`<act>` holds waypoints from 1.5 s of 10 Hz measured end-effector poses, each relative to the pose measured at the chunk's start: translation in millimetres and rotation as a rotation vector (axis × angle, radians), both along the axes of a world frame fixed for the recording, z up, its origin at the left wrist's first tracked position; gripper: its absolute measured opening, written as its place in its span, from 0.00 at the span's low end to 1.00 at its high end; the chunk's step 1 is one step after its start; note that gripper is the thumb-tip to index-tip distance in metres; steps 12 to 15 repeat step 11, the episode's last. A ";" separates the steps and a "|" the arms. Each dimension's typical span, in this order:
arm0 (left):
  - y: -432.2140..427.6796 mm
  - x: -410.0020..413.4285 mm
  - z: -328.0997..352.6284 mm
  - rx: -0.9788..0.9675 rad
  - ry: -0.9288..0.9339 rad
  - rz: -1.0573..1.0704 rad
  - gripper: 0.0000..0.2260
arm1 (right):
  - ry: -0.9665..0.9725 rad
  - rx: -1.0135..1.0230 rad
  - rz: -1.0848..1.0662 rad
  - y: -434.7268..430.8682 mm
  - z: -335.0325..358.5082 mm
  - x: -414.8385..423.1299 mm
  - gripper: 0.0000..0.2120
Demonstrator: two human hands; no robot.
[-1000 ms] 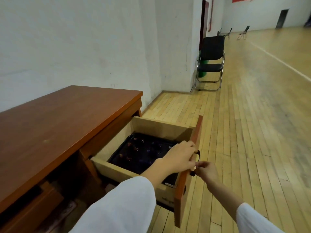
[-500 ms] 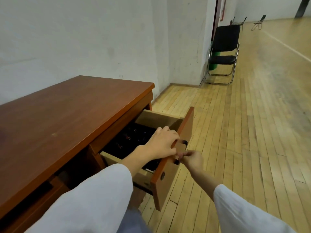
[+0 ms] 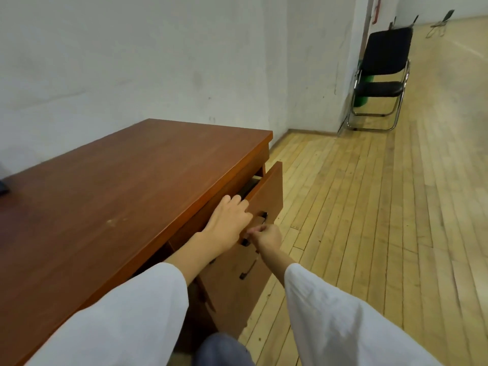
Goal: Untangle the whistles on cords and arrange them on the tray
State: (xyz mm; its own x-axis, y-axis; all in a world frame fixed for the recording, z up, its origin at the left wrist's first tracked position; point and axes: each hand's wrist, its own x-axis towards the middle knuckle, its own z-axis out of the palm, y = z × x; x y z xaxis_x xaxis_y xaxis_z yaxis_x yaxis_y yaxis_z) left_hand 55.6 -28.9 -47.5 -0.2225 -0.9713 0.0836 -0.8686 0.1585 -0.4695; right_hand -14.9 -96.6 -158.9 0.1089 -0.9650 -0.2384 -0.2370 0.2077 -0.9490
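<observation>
1. Sleeves (image 3: 118,313): white, entering the view at 7 and 5 o'clock; a grey-blue knee (image 3: 221,350) shows between them at 6.
2. Left hand (image 3: 228,220): near centre, fingers curled over the top edge of the drawer (image 3: 269,191), grasping it.
3. Right hand (image 3: 266,237): just beside the left, at its 4 o'clock, fingertips pinching the handle (image 3: 260,220) on the drawer front.
4. Drawer: top one of the desk (image 3: 118,194), nearly closed, with a narrow gap left under the desktop.
5. Dark sliver (image 3: 248,187): in that gap, at 1 o'clock from the left hand. Too little shows to tell whether it is the tray; the whistles are hidden.
6. Lower handle (image 3: 247,270): on the front below, at 6 o'clock from the right hand.
7. Desk: red-brown top, spanning 7 to 12 o'clock, against the wall (image 3: 132,62).
8. Floor (image 3: 369,207): pale wood strips, from 5 to 2 o'clock.
9. Chair (image 3: 383,72): black folding chair on a chrome frame, far off at 2 o'clock, by the wall corner.
</observation>
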 end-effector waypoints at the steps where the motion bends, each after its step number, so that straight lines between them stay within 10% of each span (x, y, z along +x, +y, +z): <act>1: -0.2 6.8 0.4 0.053 -0.138 0.027 0.10 | -0.003 0.026 -0.004 -4.5 3.6 16.0 0.06; 8: -10.3 14.4 -1.6 0.100 -0.299 0.216 0.08 | 0.077 0.037 -0.010 -2.0 22.3 42.0 0.09; 9: -22.9 6.5 0.9 0.173 -0.235 0.280 0.11 | 0.081 0.103 0.092 -11.2 24.3 35.9 0.12; 11: -68.6 -1.0 29.8 0.152 0.609 0.326 0.09 | -0.103 0.041 0.132 -70.3 73.3 -6.2 0.08; 15: -68.6 -1.0 29.8 0.152 0.609 0.326 0.09 | -0.103 0.041 0.132 -70.3 73.3 -6.2 0.08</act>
